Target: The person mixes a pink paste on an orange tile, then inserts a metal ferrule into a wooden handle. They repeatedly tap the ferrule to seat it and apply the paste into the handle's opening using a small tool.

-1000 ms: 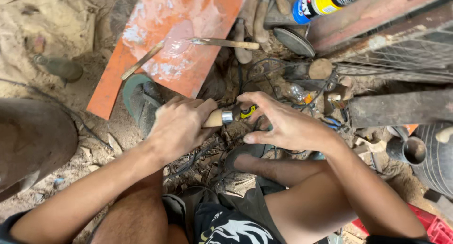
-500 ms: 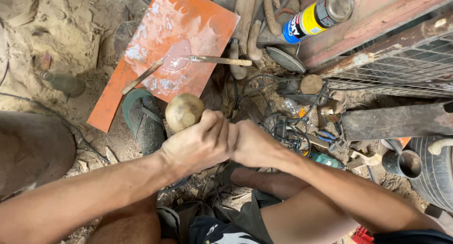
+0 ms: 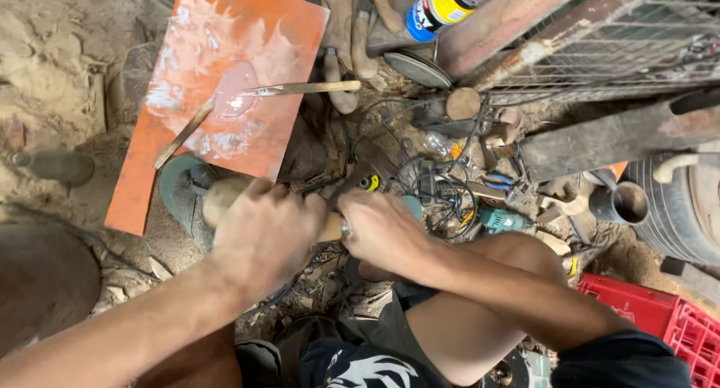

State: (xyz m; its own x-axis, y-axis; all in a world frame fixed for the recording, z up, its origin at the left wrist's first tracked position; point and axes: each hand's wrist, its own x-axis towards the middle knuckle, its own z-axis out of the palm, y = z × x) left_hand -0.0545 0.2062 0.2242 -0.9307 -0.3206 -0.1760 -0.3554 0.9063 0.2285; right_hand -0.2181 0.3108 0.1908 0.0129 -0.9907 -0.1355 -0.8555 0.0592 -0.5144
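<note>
My left hand (image 3: 266, 234) is wrapped around a rounded wooden tool handle (image 3: 222, 199), which lies roughly level with its butt end sticking out to the left. My right hand (image 3: 382, 229) grips the same tool just to the right, where a metal collar shows between the two hands. The tool's working end is hidden under my right hand. Both hands meet above my bent knees and dark shorts (image 3: 352, 358). A small yellow and black part (image 3: 369, 182) shows just above my right hand.
An orange metal sheet (image 3: 225, 80) smeared with white lies on the dirt at upper left, with a thin rod (image 3: 247, 103) across it. A spray can (image 3: 442, 5), a metal disc (image 3: 417, 68), tangled wires (image 3: 442, 193), a teal tool (image 3: 501, 220), a pipe (image 3: 619, 202) and a red crate (image 3: 660, 320) crowd the right.
The wooden handle has swung from pointing up at the camera to lying level, butt to the left. Both hands stayed clamped on it and shifted slightly lower and right.
</note>
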